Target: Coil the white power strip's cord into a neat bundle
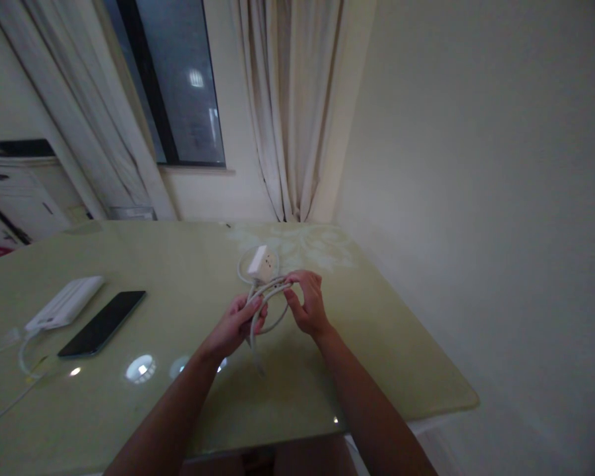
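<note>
Both my hands hold a white power cord (268, 291) above the pale green glass table (188, 390). My left hand (240, 325) is closed round a bundle of cord loops. My right hand (307, 303) pinches the cord's upper loop from the right. The cord's white socket block (258, 262) lies on the table just beyond my hands, with another loop of cord around it. A loose end of cord hangs down below my left hand.
A black phone (102, 322) lies face up at the left, beside a white power bank (65, 302) with a thin white cable. Curtains (287, 106) and a dark window (178, 79) stand behind the table. A wall runs along the right.
</note>
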A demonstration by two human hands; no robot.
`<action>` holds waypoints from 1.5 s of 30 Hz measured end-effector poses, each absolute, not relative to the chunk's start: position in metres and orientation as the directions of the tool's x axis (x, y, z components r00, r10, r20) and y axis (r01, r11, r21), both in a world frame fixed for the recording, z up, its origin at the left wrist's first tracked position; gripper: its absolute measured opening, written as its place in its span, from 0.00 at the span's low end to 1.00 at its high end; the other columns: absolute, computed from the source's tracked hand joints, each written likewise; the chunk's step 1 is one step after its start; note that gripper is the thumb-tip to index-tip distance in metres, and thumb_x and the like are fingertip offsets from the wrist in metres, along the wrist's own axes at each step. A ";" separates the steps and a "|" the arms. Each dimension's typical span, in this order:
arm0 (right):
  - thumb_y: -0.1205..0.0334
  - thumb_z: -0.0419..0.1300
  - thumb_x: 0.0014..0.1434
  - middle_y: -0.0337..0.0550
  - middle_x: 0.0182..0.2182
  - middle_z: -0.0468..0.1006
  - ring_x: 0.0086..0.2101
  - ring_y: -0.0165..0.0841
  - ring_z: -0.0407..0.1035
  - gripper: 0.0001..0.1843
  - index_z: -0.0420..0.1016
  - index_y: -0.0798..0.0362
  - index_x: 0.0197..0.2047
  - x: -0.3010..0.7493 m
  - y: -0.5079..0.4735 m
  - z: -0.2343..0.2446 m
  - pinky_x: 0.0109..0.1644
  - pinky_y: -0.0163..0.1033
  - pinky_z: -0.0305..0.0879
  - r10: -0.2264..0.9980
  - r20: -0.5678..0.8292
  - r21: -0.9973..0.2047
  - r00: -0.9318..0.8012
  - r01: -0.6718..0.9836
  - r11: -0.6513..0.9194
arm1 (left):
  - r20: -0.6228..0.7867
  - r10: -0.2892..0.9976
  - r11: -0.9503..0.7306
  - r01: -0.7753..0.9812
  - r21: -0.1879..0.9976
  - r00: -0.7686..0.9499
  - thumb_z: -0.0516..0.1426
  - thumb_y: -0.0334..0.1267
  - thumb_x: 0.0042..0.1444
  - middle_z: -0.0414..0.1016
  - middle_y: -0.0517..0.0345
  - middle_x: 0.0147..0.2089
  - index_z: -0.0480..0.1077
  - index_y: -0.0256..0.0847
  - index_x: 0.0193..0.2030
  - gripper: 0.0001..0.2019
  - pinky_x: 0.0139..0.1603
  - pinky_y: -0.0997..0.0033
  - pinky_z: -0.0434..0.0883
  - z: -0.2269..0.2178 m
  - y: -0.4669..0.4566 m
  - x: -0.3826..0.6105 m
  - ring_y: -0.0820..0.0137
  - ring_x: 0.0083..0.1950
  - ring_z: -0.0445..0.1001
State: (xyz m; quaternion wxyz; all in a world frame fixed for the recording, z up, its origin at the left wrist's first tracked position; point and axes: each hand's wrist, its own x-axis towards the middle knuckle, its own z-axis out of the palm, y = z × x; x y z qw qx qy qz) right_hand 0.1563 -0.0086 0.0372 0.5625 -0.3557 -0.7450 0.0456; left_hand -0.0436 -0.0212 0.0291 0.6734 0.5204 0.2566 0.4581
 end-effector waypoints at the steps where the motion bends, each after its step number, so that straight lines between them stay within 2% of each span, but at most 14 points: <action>1: 0.54 0.54 0.70 0.46 0.41 0.78 0.46 0.39 0.71 0.10 0.72 0.50 0.44 0.155 -0.006 0.036 0.57 0.48 0.59 0.590 0.801 -0.485 -0.105 0.463 0.742 | 0.127 0.897 0.067 -0.415 0.907 0.423 0.63 0.57 0.57 0.59 0.67 0.16 0.68 0.37 0.29 0.23 0.18 0.80 0.49 0.029 -0.020 -0.044 0.81 0.17 0.50; 4: 0.51 0.56 0.70 0.44 0.38 0.75 0.42 0.38 0.69 0.11 0.71 0.50 0.41 0.152 -0.002 0.034 0.52 0.44 0.62 0.626 0.777 -0.558 -0.057 0.397 0.729 | 0.104 0.915 0.126 -0.520 0.845 0.390 0.65 0.54 0.55 0.56 0.70 0.16 0.68 0.37 0.29 0.21 0.16 0.82 0.49 0.028 -0.016 -0.046 0.83 0.16 0.47; 7: 0.49 0.54 0.70 0.43 0.36 0.73 0.39 0.36 0.68 0.13 0.70 0.50 0.40 0.153 0.001 0.031 0.47 0.41 0.64 0.679 0.734 -0.646 0.011 0.318 0.694 | 0.104 0.936 0.123 -0.588 0.799 0.336 0.65 0.49 0.58 0.61 0.70 0.19 0.68 0.37 0.33 0.17 0.15 0.83 0.47 0.031 -0.012 -0.053 0.85 0.15 0.44; 10: 0.46 0.51 0.72 0.40 0.31 0.69 0.35 0.35 0.66 0.18 0.68 0.49 0.37 0.162 0.006 0.028 0.42 0.39 0.64 0.726 0.672 -0.737 0.149 0.238 0.633 | 0.137 0.960 0.092 -0.736 0.670 0.245 0.63 0.43 0.61 0.63 0.70 0.21 0.66 0.38 0.34 0.13 0.14 0.82 0.46 0.040 -0.007 -0.065 0.85 0.14 0.43; 14: 0.44 0.51 0.70 0.40 0.30 0.70 0.33 0.34 0.65 0.21 0.69 0.50 0.34 0.180 0.015 0.030 0.39 0.39 0.62 0.718 0.624 -0.781 0.310 0.216 0.586 | 0.170 0.984 -0.033 -0.872 0.489 0.058 0.57 0.38 0.67 0.56 0.72 0.19 0.62 0.39 0.31 0.13 0.14 0.79 0.46 0.049 0.002 -0.087 0.82 0.14 0.46; 18: 0.46 0.55 0.67 0.42 0.30 0.75 0.30 0.34 0.65 0.20 0.76 0.53 0.35 0.192 0.025 0.031 0.36 0.38 0.61 0.722 0.579 -0.815 0.378 0.280 0.507 | 0.148 0.973 -0.222 -0.889 0.402 -0.176 0.52 0.38 0.70 0.51 0.72 0.17 0.58 0.41 0.28 0.16 0.16 0.77 0.50 0.047 0.012 -0.109 0.80 0.15 0.48; 22: 0.48 0.55 0.66 0.46 0.32 0.79 0.31 0.35 0.68 0.20 0.80 0.55 0.37 0.195 0.032 0.025 0.38 0.40 0.63 0.712 0.600 -0.786 0.365 0.431 0.442 | 0.119 0.946 -0.324 -0.861 0.392 -0.302 0.51 0.37 0.69 0.47 0.72 0.17 0.54 0.42 0.27 0.18 0.19 0.74 0.53 0.045 0.015 -0.120 0.78 0.15 0.46; 27: 0.47 0.61 0.63 0.43 0.30 0.76 0.30 0.33 0.67 0.17 0.80 0.54 0.39 0.200 0.036 0.019 0.38 0.38 0.64 0.709 0.654 -0.722 0.265 0.499 0.479 | 0.128 0.947 -0.321 -0.845 0.427 -0.295 0.53 0.37 0.67 0.44 0.73 0.16 0.52 0.42 0.26 0.18 0.18 0.73 0.49 0.046 0.015 -0.121 0.78 0.15 0.42; 30: 0.44 0.62 0.62 0.44 0.33 0.77 0.34 0.34 0.69 0.20 0.79 0.54 0.39 0.205 0.041 0.014 0.41 0.39 0.67 0.646 0.633 -0.769 0.426 0.441 0.463 | 0.131 0.960 -0.279 -0.862 0.423 -0.246 0.56 0.37 0.65 0.43 0.74 0.17 0.52 0.42 0.26 0.18 0.18 0.74 0.49 0.045 0.015 -0.121 0.78 0.15 0.41; 33: 0.37 0.57 0.62 0.48 0.34 0.79 0.35 0.36 0.71 0.26 0.77 0.55 0.38 0.211 0.049 0.004 0.41 0.40 0.70 0.678 0.462 -0.887 0.571 0.296 0.355 | 0.124 0.967 -0.254 -0.875 0.412 -0.223 0.58 0.37 0.63 0.41 0.74 0.18 0.51 0.43 0.26 0.19 0.18 0.75 0.49 0.045 0.015 -0.120 0.79 0.16 0.41; 36: 0.34 0.56 0.61 0.50 0.33 0.80 0.32 0.36 0.73 0.30 0.78 0.56 0.37 0.214 0.055 -0.005 0.36 0.39 0.71 0.841 0.287 -0.958 0.458 0.142 0.249 | 0.119 0.967 -0.255 -0.871 0.420 -0.226 0.59 0.38 0.62 0.40 0.75 0.18 0.50 0.43 0.26 0.20 0.18 0.75 0.49 0.046 0.014 -0.119 0.79 0.16 0.40; 38: 0.35 0.57 0.59 0.51 0.32 0.81 0.30 0.37 0.75 0.30 0.79 0.57 0.37 0.215 0.056 -0.006 0.35 0.40 0.72 0.905 0.265 -0.964 0.332 0.113 0.241 | 0.125 0.966 -0.258 -0.867 0.427 -0.226 0.59 0.37 0.62 0.40 0.74 0.18 0.51 0.43 0.26 0.20 0.18 0.75 0.49 0.046 0.013 -0.118 0.79 0.16 0.41; 41: 0.40 0.61 0.58 0.49 0.31 0.83 0.32 0.38 0.76 0.25 0.82 0.55 0.33 0.216 0.054 -0.002 0.38 0.41 0.72 0.914 0.363 -0.919 0.183 0.233 0.318 | 0.130 0.964 -0.265 -0.867 0.422 -0.232 0.58 0.36 0.62 0.41 0.74 0.18 0.51 0.43 0.26 0.19 0.18 0.75 0.48 0.047 0.013 -0.119 0.79 0.15 0.41; 45: 0.48 0.68 0.54 0.46 0.32 0.83 0.34 0.38 0.76 0.14 0.84 0.51 0.32 0.215 0.050 0.004 0.43 0.42 0.71 0.843 0.538 -0.773 -0.017 0.388 0.501 | 0.124 0.965 -0.260 -0.870 0.419 -0.229 0.58 0.36 0.63 0.41 0.74 0.17 0.52 0.43 0.27 0.18 0.18 0.75 0.49 0.046 0.013 -0.119 0.79 0.15 0.42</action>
